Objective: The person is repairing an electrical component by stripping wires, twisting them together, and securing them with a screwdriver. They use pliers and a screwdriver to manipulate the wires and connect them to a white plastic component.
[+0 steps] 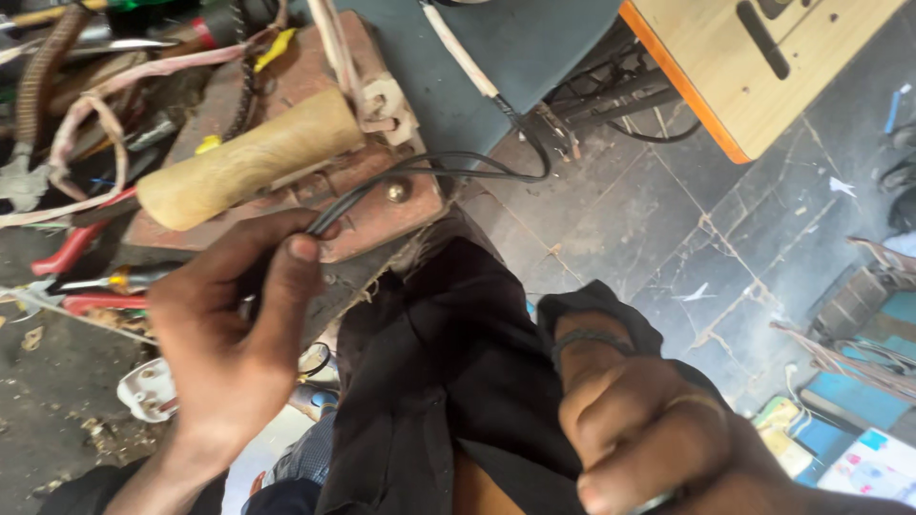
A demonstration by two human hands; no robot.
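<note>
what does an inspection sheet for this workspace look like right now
surface: dirty grey bench with scattered debris
job's things: black cable, rust-red metal block with wooden handle
clutter: red-handled pliers, white plug, cords and tools piled at the back
grips: left hand pinches the black cable; right hand fisted on black cloth
cables: black cable loops from the left hand across the block; white cord behind
surroundings: cracked tiled floor, wooden table with orange edge
</note>
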